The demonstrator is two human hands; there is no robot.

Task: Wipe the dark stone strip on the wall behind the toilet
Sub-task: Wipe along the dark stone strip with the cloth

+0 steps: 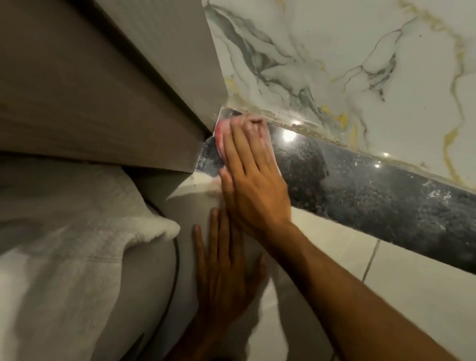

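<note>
The dark polished stone strip [372, 191] runs slantwise across the wall, from the cabinet corner down to the right, with whitish smears on it. My right hand [252, 170] presses a pinkish-white cloth [222, 135] flat against the strip's left end, right by the cabinet edge. Only the cloth's upper and left edges show from under the fingers. My left hand [224, 270] lies lower down, fingers spread and flat on the white toilet tank surface [192, 205], holding nothing.
A grey-brown wooden cabinet [82, 82] juts out at the left, tight against the strip's end. White marble tiles with grey and gold veins [354, 61] cover the wall above. Plain white tiles [421, 294] lie below. A white towel [70, 238] is draped at the lower left.
</note>
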